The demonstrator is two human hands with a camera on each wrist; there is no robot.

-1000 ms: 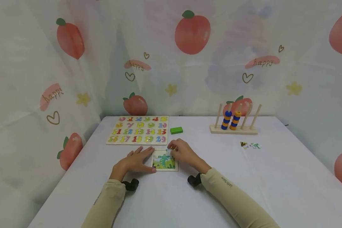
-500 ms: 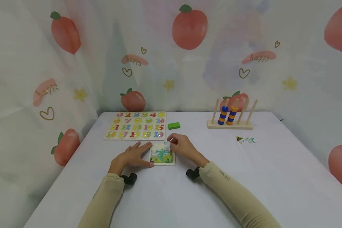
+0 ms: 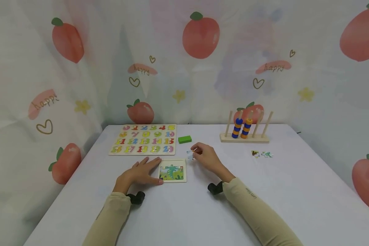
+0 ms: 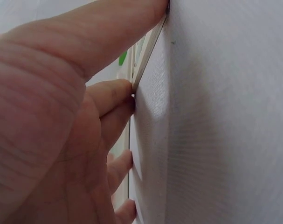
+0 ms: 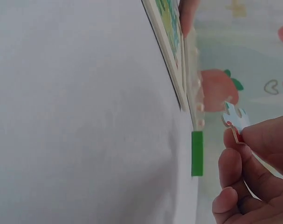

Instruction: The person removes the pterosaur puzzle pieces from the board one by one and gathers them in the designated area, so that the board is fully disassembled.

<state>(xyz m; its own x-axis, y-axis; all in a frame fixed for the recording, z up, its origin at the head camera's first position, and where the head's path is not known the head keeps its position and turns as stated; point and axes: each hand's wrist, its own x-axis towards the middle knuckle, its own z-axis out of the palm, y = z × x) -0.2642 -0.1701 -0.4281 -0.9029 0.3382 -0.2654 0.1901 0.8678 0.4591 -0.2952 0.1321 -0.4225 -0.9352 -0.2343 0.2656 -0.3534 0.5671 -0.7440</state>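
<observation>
A small framed dinosaur puzzle (image 3: pixel 171 172) lies flat on the white table, part of its picture filled with pieces. My left hand (image 3: pixel 141 172) spreads its fingers along the frame's left side, thumb at the near corner and fingertips at the far one. In the left wrist view those fingertips (image 4: pixel 120 93) touch the frame's edge. My right hand (image 3: pixel 207 157) pinches a pale blue puzzle piece (image 5: pixel 235 117) with a little red on it between thumb and index finger. It holds the piece above the table, right of the frame. Two loose puzzle pieces (image 3: pixel 267 154) lie farther right.
A wooden number board (image 3: pixel 142 140) lies behind the frame at the back left. Beside it is a green block (image 3: pixel 185 139). At the back right stands a wooden peg rack (image 3: pixel 244 138) with blue and orange beads on two pegs. A printed curtain surrounds the table.
My right hand has drawn the puzzle piece off the frame's upper right corner, out to the right. My left hand stays at the frame. The head view has shifted slightly.
</observation>
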